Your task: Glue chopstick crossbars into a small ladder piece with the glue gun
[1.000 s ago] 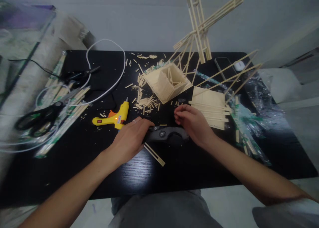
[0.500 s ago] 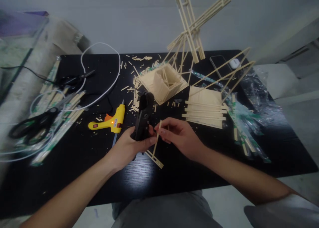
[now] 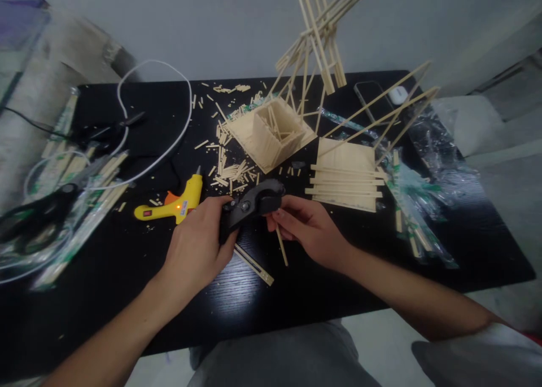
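Observation:
My left hand (image 3: 198,247) is closed round the handles of a black cutter (image 3: 253,202), whose head points right and up. My right hand (image 3: 305,229) pinches a thin wooden stick (image 3: 282,246) just below the cutter's head; the stick slants down toward the table. Both hands hover over the near middle of the black table (image 3: 296,297). A pair of glued sticks (image 3: 253,264) lies flat beneath them.
A yellow glue gun (image 3: 171,203) with a lit lamp lies left of my hands. Behind stand a square stick box (image 3: 271,133), a flat stick panel (image 3: 345,175) and a tall stick frame (image 3: 317,43). Scissors (image 3: 29,215), cables and stick packs crowd the left; plastic wrappers (image 3: 417,198) the right.
My left hand lifted the cutter off the table, stood it upright, then tipped its head to the right. My right hand picked up a stick and brought it to the cutter.

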Demonstrator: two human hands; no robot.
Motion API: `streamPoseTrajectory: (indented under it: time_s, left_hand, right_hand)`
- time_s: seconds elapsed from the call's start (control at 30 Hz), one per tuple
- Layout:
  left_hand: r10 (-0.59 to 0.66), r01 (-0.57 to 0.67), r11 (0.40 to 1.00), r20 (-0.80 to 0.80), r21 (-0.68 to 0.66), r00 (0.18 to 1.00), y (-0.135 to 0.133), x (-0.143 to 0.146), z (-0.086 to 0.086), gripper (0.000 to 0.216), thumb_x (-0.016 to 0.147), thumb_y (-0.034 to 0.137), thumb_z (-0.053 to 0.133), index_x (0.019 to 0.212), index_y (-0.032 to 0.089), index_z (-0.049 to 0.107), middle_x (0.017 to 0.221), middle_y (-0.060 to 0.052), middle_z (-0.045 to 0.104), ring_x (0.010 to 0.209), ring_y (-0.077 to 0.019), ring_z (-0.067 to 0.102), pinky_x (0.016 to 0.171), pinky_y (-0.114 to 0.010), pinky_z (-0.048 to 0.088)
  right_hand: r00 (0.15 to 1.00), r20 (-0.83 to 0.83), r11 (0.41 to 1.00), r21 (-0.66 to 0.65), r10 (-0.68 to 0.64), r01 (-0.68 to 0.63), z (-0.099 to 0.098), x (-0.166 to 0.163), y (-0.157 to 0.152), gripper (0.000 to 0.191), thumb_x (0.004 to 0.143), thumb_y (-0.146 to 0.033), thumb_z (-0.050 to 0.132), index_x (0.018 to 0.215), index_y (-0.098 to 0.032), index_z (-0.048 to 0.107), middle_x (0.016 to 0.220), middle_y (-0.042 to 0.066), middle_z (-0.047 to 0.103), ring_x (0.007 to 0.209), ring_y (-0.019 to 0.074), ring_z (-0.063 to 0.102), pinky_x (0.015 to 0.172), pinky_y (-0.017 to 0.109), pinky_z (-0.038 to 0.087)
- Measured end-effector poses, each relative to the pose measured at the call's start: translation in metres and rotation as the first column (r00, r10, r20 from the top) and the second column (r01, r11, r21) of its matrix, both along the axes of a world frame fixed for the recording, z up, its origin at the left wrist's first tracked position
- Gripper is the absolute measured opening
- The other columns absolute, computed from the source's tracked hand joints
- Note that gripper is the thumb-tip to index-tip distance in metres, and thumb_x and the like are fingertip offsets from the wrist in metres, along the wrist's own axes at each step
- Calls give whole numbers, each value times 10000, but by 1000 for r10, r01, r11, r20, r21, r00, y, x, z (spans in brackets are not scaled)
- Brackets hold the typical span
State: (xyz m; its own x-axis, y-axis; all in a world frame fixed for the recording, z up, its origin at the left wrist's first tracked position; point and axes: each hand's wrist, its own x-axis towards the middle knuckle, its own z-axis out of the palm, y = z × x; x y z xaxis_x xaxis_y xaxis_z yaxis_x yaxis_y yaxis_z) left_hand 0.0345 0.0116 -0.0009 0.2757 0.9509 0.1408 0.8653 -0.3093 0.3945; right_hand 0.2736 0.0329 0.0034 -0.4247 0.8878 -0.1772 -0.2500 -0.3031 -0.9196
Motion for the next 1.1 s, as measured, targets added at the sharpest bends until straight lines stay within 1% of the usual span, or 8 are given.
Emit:
streamPoseTrajectory:
  time_s: [0.17,0.3,0.43,0.57,0.67,0.8,0.97,1.1]
  left_hand:
    - [-44,54,996,-128,74,991,-3,5,2,350,1007,241,539,1347,161,563,1095,-134,736,972,-351,755,777,-450,595]
    - [-54,70,993,-163,91,985,-3,5,4,349,1012,252,539,1347,155,560,1086,-141,724,970,-358,745,775,-456,595]
    - [-47,63,995,-195,77,980,-3,4,4,369,997,242,552,1356,159,554,1084,-144,722,979,-367,741,789,-465,592]
    - [-32,45,998,-231,51,972,-4,4,4,354,986,242,566,1334,179,559,1079,-138,732,959,-361,745,768,-452,583]
    - [-8,8,1000,-272,-2,962,-4,5,5,283,968,233,588,1248,201,582,1051,-125,744,895,-337,751,717,-418,558]
    - [15,-37,997,-308,-64,951,-5,7,6,166,967,229,588,1132,218,592,940,-94,734,789,-317,745,617,-385,499]
    - [-28,37,999,-299,24,954,-4,7,4,312,983,242,574,1287,177,579,1085,-157,746,902,-365,753,741,-455,581]
    - [-22,29,999,-321,20,947,-3,8,4,320,971,228,574,1286,172,580,1073,-161,747,905,-371,753,747,-460,589]
  right_hand:
    - [996,81,999,33,-29,26,2,1,-1,415,931,-588,878,858,-206,732,772,3,702,597,111,478,554,269,374]
    - [993,113,999,28,-34,31,3,2,-1,439,922,-615,875,839,-206,741,758,6,696,593,118,470,552,275,367]
    - [991,131,998,62,-35,27,4,3,-1,388,932,-564,882,824,-209,769,733,-1,686,591,120,462,559,274,361]
    - [983,180,997,68,-36,24,4,4,-1,415,939,-582,863,785,-208,770,710,-2,660,581,120,439,543,274,313]
    - [979,202,999,49,-18,9,2,5,-1,437,941,-595,852,776,-201,760,660,-18,601,571,119,416,538,274,284]
    - [985,172,1000,15,6,-9,0,7,0,445,941,-587,854,777,-186,750,646,-29,577,557,106,392,534,274,257]
    - [983,185,1000,9,10,-12,-2,7,2,469,935,-610,850,770,-184,744,636,-35,545,554,106,372,528,277,234]
    - [981,190,1000,9,23,-25,-2,8,2,494,935,-642,835,771,-187,736,648,-30,549,562,110,375,528,275,239]
